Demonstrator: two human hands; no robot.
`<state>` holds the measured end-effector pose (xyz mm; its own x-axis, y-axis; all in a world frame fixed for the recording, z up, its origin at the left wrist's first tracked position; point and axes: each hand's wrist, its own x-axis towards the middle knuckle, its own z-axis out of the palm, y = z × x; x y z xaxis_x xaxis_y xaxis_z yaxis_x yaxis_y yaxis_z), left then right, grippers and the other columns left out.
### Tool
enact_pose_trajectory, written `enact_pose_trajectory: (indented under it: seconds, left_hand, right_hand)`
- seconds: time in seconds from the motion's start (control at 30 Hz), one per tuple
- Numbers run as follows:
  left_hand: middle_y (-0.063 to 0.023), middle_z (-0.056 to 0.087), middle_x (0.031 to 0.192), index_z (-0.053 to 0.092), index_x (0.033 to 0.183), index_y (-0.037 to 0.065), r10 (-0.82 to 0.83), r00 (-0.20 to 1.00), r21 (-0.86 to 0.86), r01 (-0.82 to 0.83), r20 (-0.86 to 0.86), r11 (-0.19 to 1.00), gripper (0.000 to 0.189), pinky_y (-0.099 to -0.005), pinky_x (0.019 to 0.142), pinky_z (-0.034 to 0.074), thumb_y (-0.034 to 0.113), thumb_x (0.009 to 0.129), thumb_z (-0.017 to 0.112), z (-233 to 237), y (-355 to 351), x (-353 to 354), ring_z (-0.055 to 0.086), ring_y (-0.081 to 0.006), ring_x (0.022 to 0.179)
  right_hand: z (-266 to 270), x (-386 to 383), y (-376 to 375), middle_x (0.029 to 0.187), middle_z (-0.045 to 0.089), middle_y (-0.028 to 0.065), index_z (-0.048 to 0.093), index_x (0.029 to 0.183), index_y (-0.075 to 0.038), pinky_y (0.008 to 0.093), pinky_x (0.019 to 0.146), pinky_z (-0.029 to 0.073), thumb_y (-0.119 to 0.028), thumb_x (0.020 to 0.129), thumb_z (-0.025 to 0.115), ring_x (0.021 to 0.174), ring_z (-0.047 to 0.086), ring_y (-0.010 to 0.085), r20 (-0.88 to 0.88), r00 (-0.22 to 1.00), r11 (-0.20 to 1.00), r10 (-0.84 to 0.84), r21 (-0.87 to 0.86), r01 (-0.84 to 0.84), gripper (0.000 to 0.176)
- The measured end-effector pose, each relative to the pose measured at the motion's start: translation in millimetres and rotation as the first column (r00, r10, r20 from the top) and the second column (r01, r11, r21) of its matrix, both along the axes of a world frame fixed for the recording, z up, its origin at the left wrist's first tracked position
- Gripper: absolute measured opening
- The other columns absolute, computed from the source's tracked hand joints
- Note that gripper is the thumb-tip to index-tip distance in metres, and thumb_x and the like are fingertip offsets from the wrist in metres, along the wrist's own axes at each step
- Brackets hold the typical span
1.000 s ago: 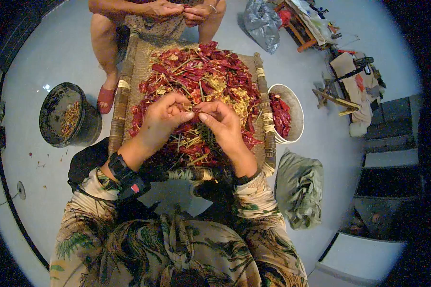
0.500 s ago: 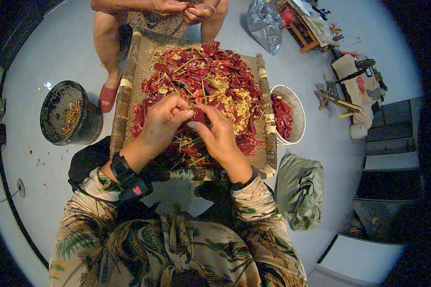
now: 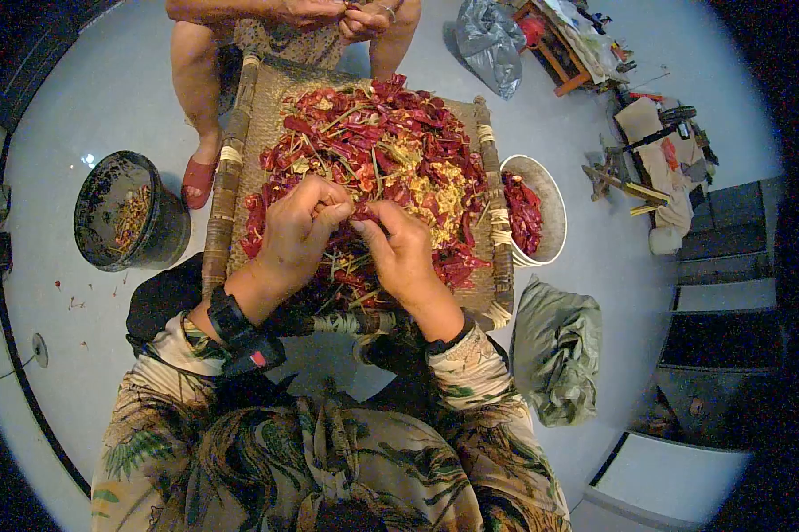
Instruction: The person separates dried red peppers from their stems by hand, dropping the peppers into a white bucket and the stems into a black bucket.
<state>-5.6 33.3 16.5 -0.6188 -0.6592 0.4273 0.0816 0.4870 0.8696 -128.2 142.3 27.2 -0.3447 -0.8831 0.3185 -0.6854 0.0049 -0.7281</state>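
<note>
Dried red chillies (image 3: 417,133) with pale yellow seeds and stems lie heaped on a woven tray (image 3: 271,84) with a thick bound frame. Over the near part of the heap, my left hand (image 3: 297,230) has its fingers curled in a pinch. Close to its right, my right hand (image 3: 404,253) pinches too, with thumb and forefinger together. A dark red chilli piece (image 3: 361,213) shows between the fingertips of both hands, partly hidden by them.
A black bucket (image 3: 164,222) holding stems stands at the left, a white bucket (image 3: 554,217) with red chillies at the right. Across the tray sits another person (image 3: 195,80), hands together. A green sack (image 3: 554,355) and a grey plastic bag (image 3: 492,53) lie on the floor.
My fingertips have drawn closer together around the chilli piece, my right hand shifting slightly down and left. The other person's hands have moved up a little.
</note>
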Motion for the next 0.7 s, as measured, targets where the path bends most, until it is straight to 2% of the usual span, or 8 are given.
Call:
enact_pose_trajectory:
  seconds: [0.07,0.17,0.27,0.37,0.47,0.57,0.7]
  left_hand:
    - [-0.0091,0.059,0.074,0.053,0.084,0.001,0.001,0.997,0.112,-0.011,0.081,0.994,0.015,-0.0303,0.058,0.046,0.015,0.084,0.059,9.9,2.3,3.2,0.056,-0.0181,0.061]
    - [-0.0051,0.056,0.067,0.053,0.084,0.002,0.025,0.989,0.110,-0.042,0.146,0.993,0.016,-0.0272,0.053,0.043,0.016,0.085,0.059,5.2,-0.9,2.6,0.052,-0.0123,0.057]
    - [-0.0008,0.052,0.065,0.052,0.082,0.004,-0.071,0.995,0.381,0.039,0.072,0.924,0.015,-0.0225,0.047,0.037,0.016,0.086,0.059,-5.8,-4.2,-0.2,0.044,-0.0071,0.053]
    - [0.0045,0.040,0.062,0.046,0.074,0.010,-0.148,0.989,0.545,0.111,0.025,0.831,0.018,-0.0218,0.046,0.033,0.017,0.085,0.060,-1.0,-6.9,0.3,0.039,-0.0057,0.052]
    - [0.0029,0.048,0.062,0.050,0.080,0.007,-0.248,0.954,0.715,0.293,-0.171,0.635,0.013,-0.0197,0.042,0.028,0.014,0.086,0.059,-7.2,-11.3,0.9,0.036,-0.0046,0.047]
    - [0.0040,0.045,0.061,0.051,0.081,0.008,-0.311,0.892,0.835,0.428,-0.328,0.346,0.012,-0.0201,0.043,0.027,0.015,0.089,0.056,-6.9,-16.0,2.7,0.034,-0.0044,0.045]
    - [0.0047,0.043,0.060,0.051,0.082,0.008,-0.299,0.847,0.841,0.505,-0.439,0.196,0.012,-0.0206,0.045,0.028,0.015,0.091,0.053,-9.3,-17.6,4.0,0.031,-0.0040,0.046]
  right_hand:
    - [0.7,1.0,0.5,0.083,0.059,0.0195,0.057,0.093,0.000,0.0401,0.068,0.047,-0.009,0.082,0.058,0.079,0.060,0.0373,-0.013,1.000,1.000,0.006,-0.008,-0.006,0.014]
    - [1.3,1.4,1.0,0.084,0.059,0.0192,0.057,0.093,0.000,0.0398,0.069,0.047,-0.008,0.082,0.057,0.080,0.059,0.0370,-0.015,1.000,0.999,0.022,-0.025,-0.023,0.014]
    - [1.1,0.5,0.8,0.084,0.058,0.0186,0.056,0.093,0.001,0.0391,0.068,0.046,-0.008,0.082,0.058,0.079,0.058,0.0365,0.001,0.998,0.996,0.058,-0.062,-0.058,0.014]
    - [-2.1,-2.0,2.1,0.083,0.057,0.0178,0.056,0.093,0.002,0.0383,0.068,0.046,-0.007,0.081,0.058,0.078,0.057,0.0356,0.022,0.996,0.994,0.086,-0.075,-0.084,0.014]
    - [-3.2,-3.2,1.7,0.082,0.057,0.0174,0.056,0.093,0.002,0.0378,0.067,0.046,-0.006,0.081,0.057,0.077,0.058,0.0347,0.047,0.992,0.990,0.119,-0.086,-0.115,0.014]
    - [-3.0,-4.3,1.1,0.084,0.058,0.0172,0.057,0.095,0.002,0.0368,0.069,0.046,-0.006,0.081,0.057,0.079,0.059,0.0332,0.096,0.984,0.986,0.150,-0.084,-0.142,0.016]
    - [-8.5,-6.4,0.7,0.089,0.060,0.0172,0.058,0.097,0.002,0.0349,0.073,0.047,-0.007,0.082,0.057,0.084,0.060,0.0312,0.140,0.979,0.986,0.147,-0.094,-0.135,0.018]
